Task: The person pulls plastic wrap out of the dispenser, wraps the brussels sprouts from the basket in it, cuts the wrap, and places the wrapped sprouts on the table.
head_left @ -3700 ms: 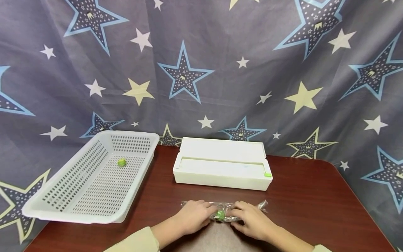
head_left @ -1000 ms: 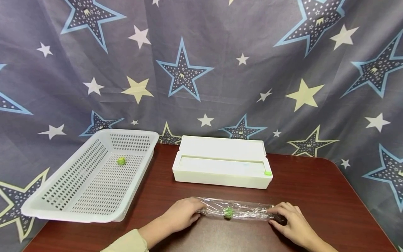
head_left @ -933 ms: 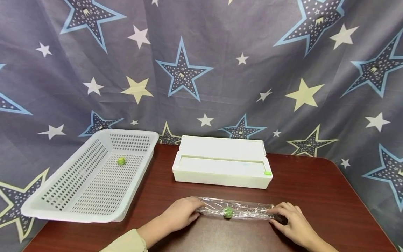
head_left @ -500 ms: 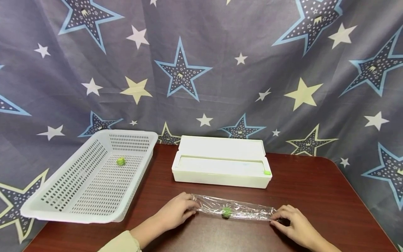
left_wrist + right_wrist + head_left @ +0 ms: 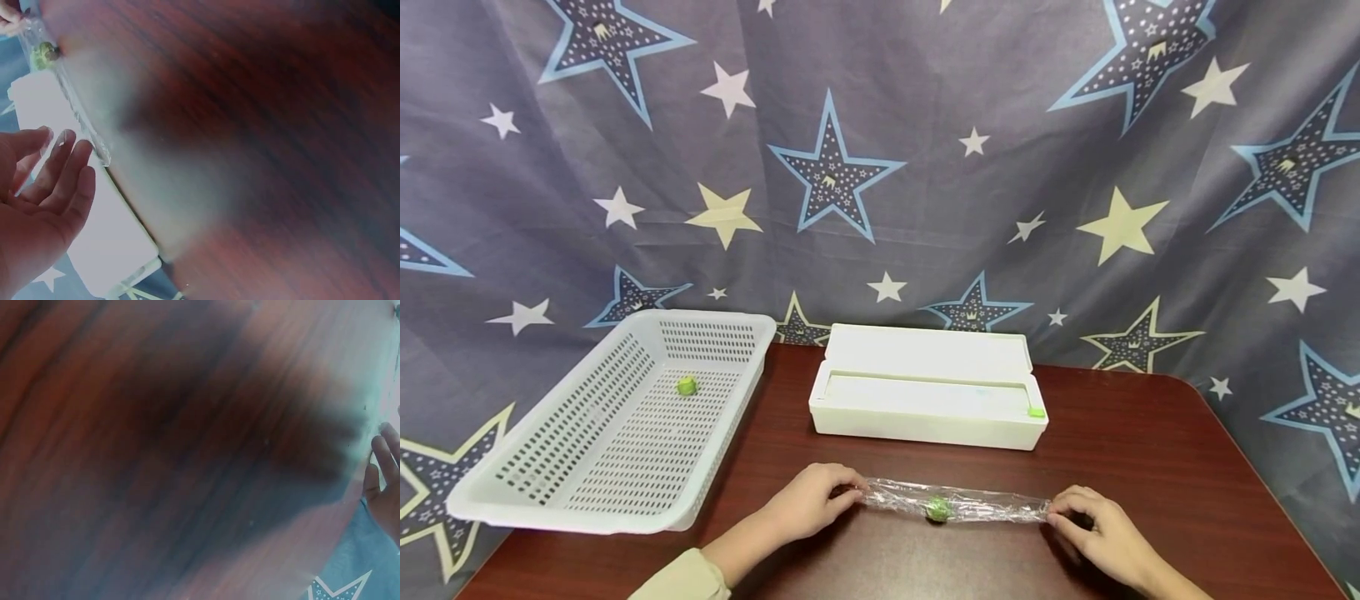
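A strip of clear cling film (image 5: 985, 505) is stretched sideways above or on the table, with a small round green vegetable (image 5: 937, 509) inside, near the middle. My left hand (image 5: 812, 502) pinches its left end between thumb and fingers. At the opposite end my right hand (image 5: 1099, 533) pinches the film too. The left wrist view shows the left hand (image 5: 50, 194) with fingers bent toward the film, the green vegetable (image 5: 45, 56) farther along. Only part of the right hand (image 5: 387, 469) shows at the edge of the right wrist view.
A white perforated basket (image 5: 696, 467) stands at left, holding another small green vegetable (image 5: 687, 385). Behind the film lies a long white cling film box (image 5: 925, 423), lid raised, with a green slider (image 5: 1036, 412). A star-patterned curtain (image 5: 887, 167) hangs behind the brown table (image 5: 1150, 450).
My hands have moved apart from near the green vegetable to the film's two ends, drawing the film out into a narrow twisted strip. Lately the left hand shifted further left. Basket and box stay put.
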The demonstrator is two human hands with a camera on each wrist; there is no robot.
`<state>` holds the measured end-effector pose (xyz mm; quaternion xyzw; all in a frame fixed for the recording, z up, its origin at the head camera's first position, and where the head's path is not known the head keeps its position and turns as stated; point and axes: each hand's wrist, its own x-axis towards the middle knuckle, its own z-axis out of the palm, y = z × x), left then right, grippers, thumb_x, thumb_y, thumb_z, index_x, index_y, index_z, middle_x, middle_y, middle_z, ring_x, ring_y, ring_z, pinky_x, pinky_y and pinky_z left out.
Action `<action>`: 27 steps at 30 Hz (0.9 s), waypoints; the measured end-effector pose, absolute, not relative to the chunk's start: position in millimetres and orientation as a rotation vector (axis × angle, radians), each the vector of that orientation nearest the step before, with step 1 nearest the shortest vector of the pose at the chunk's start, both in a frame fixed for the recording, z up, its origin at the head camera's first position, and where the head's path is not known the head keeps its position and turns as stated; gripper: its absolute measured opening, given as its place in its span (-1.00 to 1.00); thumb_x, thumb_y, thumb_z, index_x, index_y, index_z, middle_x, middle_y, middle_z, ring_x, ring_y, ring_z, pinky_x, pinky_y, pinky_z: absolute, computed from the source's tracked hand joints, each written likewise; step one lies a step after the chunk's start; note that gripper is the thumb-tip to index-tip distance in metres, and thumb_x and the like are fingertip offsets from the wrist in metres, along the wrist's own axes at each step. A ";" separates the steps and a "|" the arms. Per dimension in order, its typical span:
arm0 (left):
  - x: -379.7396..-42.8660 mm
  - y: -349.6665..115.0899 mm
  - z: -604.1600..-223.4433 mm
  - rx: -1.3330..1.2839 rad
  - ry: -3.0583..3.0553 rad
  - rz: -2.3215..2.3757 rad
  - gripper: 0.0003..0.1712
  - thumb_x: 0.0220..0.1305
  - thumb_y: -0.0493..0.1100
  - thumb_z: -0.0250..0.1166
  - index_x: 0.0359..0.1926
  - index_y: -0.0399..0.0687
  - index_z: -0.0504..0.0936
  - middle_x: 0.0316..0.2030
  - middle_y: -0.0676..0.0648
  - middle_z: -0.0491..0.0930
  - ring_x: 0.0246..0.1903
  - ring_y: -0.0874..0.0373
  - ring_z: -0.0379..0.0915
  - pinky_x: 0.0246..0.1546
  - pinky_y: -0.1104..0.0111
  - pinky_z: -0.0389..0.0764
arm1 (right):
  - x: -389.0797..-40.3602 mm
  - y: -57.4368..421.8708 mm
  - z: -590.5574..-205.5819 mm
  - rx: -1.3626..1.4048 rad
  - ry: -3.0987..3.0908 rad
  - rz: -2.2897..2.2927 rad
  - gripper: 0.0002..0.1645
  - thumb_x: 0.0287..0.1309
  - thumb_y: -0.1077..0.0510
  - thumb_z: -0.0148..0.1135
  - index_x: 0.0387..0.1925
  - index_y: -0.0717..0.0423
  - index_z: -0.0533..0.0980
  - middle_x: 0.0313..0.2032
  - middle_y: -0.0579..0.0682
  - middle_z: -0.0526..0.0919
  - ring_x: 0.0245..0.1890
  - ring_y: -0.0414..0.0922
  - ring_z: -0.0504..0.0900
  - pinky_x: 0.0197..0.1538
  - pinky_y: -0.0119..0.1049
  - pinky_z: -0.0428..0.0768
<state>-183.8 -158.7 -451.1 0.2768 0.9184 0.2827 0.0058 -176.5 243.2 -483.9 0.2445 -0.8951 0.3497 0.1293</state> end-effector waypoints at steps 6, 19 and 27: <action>-189.6 -161.5 -455.2 0.716 2.834 0.969 -0.88 0.23 -0.13 0.24 -0.28 -0.04 0.66 -0.39 0.10 0.67 -0.41 0.40 0.48 -0.32 0.45 0.52 | -178.0 243.2 -477.8 0.533 -2.832 1.216 -0.94 0.16 0.08 0.23 -0.39 -0.09 0.60 -0.65 -0.24 0.50 -0.66 -0.41 0.41 -0.50 -0.46 0.42; -205.5 -154.0 -462.3 0.463 2.782 1.122 -0.91 0.19 -0.19 0.26 -0.32 -0.12 0.64 -0.60 0.05 0.56 -0.64 0.35 0.36 -0.61 0.47 0.43 | -185.3 242.1 -480.2 0.405 -2.898 1.264 -0.86 0.16 0.04 0.22 -0.34 0.00 0.61 -0.73 -0.19 0.46 -0.71 -0.39 0.39 -0.54 -0.44 0.41; -211.0 -148.9 -466.0 0.268 2.844 1.084 -0.79 0.07 -0.09 0.37 -0.30 -0.09 0.64 -0.58 0.07 0.53 -0.59 0.29 0.39 -0.57 0.43 0.41 | -184.8 240.2 -482.4 0.478 -2.823 1.232 -0.95 0.09 0.16 0.29 -0.37 0.03 0.59 -0.60 -0.24 0.51 -0.62 -0.44 0.36 -0.55 -0.46 0.40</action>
